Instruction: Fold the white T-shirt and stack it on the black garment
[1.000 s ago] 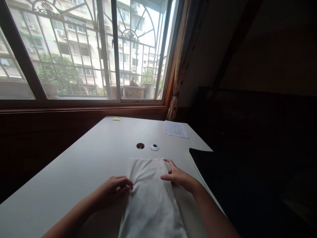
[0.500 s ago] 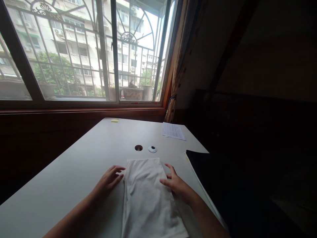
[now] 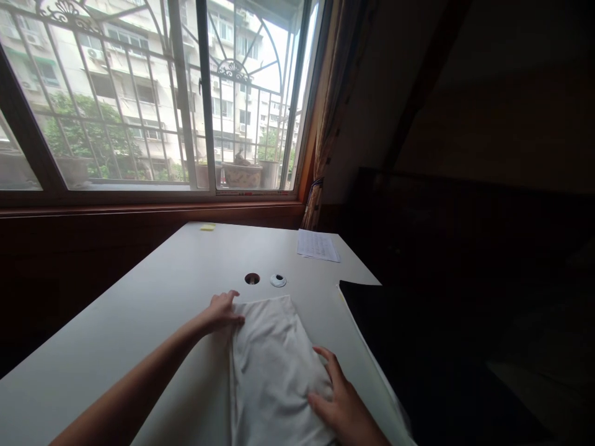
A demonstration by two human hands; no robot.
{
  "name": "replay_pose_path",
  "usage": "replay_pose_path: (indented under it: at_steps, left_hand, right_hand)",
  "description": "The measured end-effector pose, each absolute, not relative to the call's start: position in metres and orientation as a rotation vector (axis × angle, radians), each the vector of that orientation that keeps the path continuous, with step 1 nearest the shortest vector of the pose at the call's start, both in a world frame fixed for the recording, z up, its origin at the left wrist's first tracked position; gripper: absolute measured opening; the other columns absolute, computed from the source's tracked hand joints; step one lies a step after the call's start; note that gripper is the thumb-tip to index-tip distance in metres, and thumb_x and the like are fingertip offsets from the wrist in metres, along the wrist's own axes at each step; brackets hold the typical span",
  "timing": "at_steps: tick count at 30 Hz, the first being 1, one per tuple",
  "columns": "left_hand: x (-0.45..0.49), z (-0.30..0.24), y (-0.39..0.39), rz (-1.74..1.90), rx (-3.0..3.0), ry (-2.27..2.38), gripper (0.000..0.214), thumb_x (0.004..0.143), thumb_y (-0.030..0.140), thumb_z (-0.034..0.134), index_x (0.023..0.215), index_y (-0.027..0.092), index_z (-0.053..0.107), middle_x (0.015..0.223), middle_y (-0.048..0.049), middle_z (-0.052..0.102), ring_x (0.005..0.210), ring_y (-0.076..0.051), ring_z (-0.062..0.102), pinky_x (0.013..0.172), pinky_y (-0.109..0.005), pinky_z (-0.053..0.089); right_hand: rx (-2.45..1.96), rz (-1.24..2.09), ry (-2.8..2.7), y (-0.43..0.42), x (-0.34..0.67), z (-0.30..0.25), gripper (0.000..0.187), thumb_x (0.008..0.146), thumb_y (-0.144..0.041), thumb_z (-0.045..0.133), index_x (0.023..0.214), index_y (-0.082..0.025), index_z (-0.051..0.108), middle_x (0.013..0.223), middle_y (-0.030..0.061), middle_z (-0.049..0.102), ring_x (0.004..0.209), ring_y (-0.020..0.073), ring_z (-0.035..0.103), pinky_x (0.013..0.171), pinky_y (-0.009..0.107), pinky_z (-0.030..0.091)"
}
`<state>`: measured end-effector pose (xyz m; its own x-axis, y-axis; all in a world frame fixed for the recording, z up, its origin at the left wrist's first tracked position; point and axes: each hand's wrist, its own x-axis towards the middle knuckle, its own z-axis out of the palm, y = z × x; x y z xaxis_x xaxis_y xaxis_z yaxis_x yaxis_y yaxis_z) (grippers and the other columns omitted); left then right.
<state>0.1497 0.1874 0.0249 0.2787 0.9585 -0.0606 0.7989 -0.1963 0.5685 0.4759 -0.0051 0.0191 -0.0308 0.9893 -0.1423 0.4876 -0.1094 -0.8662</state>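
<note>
A folded white cloth (image 3: pixel 274 359) lies lengthwise on the white table (image 3: pixel 153 297), its surface lightly wrinkled. What kind of garment or fabric piece it is, I cannot tell. At its far left corner is my left hand (image 3: pixel 224 311), thumb on the cloth's edge and fingers apart from the thumb. My right hand (image 3: pixel 337 393) touches the right edge nearer to me, its thumb over the cloth and its fingers spread along the side. The cloth's near end runs out of the bottom of the view.
Beyond the cloth are a round cable hole (image 3: pixel 252 279) and its white cover (image 3: pixel 278 280). Printed papers (image 3: pixel 318 246) and a yellow sticky note (image 3: pixel 207 227) lie toward the far edge. A black item (image 3: pixel 360 310) borders the right side. Behind stands a window (image 3: pixel 139 105) with a tied curtain (image 3: pixel 316 186).
My left hand has moved forward onto the cloth's far left corner. My right hand has come back toward me along the right edge. The view has turned slightly right.
</note>
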Motion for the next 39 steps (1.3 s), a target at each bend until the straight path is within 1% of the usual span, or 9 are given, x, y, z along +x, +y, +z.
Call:
replay_pose_path:
  at_steps: [3, 6, 12, 22, 26, 29, 34, 36, 39]
  left_hand:
    - [0.165, 0.037, 0.191, 0.322, 2.023, 1.479, 0.036, 0.058, 0.039, 0.079, 0.084, 0.018, 0.065, 0.088, -0.0075, 0.062, 0.09, -0.033, 0.058, 0.077, -0.038, 0.045]
    - [0.18, 0.046, 0.182, 0.338, 2.009, 1.34, 0.032, 0.058, 0.039, 0.076, 0.068, 0.02, 0.053, 0.083, -0.003, 0.057, 0.082, -0.026, 0.055, 0.07, -0.033, 0.043]
    - [0.211, 0.068, 0.159, 0.466, 1.814, 1.086, 0.035, 0.08, 0.052, 0.059, 0.087, 0.022, 0.042, 0.083, 0.0011, 0.053, 0.075, -0.018, 0.055, 0.061, -0.028, 0.046]
    - [0.302, 0.121, 0.179, 0.849, 1.497, 0.753, 0.037, 0.078, 0.038, 0.077, 0.093, 0.02, 0.048, 0.073, 0.002, 0.057, 0.063, -0.013, 0.055, 0.051, -0.022, 0.046]
    - [0.365, 0.162, 0.203, 0.979, 1.436, 0.664, 0.032, 0.083, 0.032, 0.075, 0.098, 0.02, 0.05, 0.088, -0.0027, 0.061, 0.072, -0.014, 0.059, 0.059, -0.024, 0.051]
    - [0.414, 0.178, 0.218, 1.081, 1.35, 0.644, 0.034, 0.089, 0.032, 0.07, 0.114, 0.022, 0.049, 0.103, -0.006, 0.061, 0.078, -0.013, 0.06, 0.067, -0.023, 0.052]
    - [0.462, 0.138, 0.209, 0.967, 1.243, 0.731, 0.065, 0.088, 0.036, 0.072, 0.138, 0.024, 0.033, 0.137, -0.0194, 0.049, 0.097, -0.021, 0.063, 0.075, -0.032, 0.056]
    - [0.468, 0.108, 0.195, 0.897, 1.224, 0.808, 0.075, 0.083, 0.036, 0.078, 0.14, 0.022, 0.031, 0.143, -0.0245, 0.041, 0.1, -0.024, 0.064, 0.077, -0.036, 0.056]
    - [0.471, 0.069, 0.177, 0.872, 1.254, 0.878, 0.078, 0.078, 0.034, 0.082, 0.138, 0.02, 0.034, 0.143, -0.0238, 0.039, 0.108, -0.027, 0.061, 0.084, -0.038, 0.055]
  right_hand:
    - [-1.67, 1.0, -1.471, -0.005, 0.496, 0.014, 0.069, 0.074, -0.032, 0.061, 0.139, -0.028, 0.04, 0.129, 0.0097, 0.063, 0.114, 0.0289, 0.065, 0.098, 0.037, 0.048]
    - [-1.726, 0.948, -1.457, -0.011, 0.516, 0.01, 0.066, 0.073, -0.035, 0.06, 0.136, -0.025, 0.044, 0.123, 0.0111, 0.065, 0.108, 0.0299, 0.067, 0.095, 0.037, 0.05]
    - [-1.743, 0.661, -1.437, -0.022, 0.55, 0.013, 0.054, 0.071, -0.039, 0.062, 0.124, -0.03, 0.06, 0.125, 0.0083, 0.067, 0.119, 0.0316, 0.062, 0.102, 0.038, 0.048]
    - [-1.709, 0.31, -1.235, -0.028, 0.615, 0.092, 0.05, 0.072, -0.052, 0.068, 0.115, -0.028, 0.066, 0.115, 0.0055, 0.07, 0.108, 0.0276, 0.066, 0.094, 0.034, 0.052]
    - [-1.643, 0.347, -1.042, -0.021, 0.655, 0.128, 0.06, 0.069, -0.055, 0.075, 0.12, -0.026, 0.064, 0.113, 0.0063, 0.069, 0.101, 0.0264, 0.067, 0.08, 0.03, 0.055]
    - [-1.555, 0.371, -0.908, -0.012, 0.686, 0.139, 0.065, 0.067, -0.053, 0.081, 0.123, -0.025, 0.062, 0.114, 0.0072, 0.067, 0.097, 0.0251, 0.067, 0.071, 0.028, 0.054]
    - [-1.606, 0.494, -0.745, -0.005, 0.729, 0.106, 0.071, 0.06, -0.046, 0.083, 0.123, -0.024, 0.059, 0.107, 0.0096, 0.07, 0.094, 0.028, 0.07, 0.07, 0.031, 0.055]
    - [-1.687, 0.601, -0.701, -0.009, 0.739, 0.084, 0.077, 0.058, -0.044, 0.083, 0.127, -0.022, 0.056, 0.099, 0.0106, 0.072, 0.09, 0.0304, 0.071, 0.07, 0.035, 0.056]
    - [-1.749, 0.728, -0.684, -0.017, 0.744, 0.062, 0.089, 0.058, -0.047, 0.084, 0.136, -0.022, 0.05, 0.099, 0.0122, 0.074, 0.091, 0.0323, 0.073, 0.075, 0.038, 0.057]
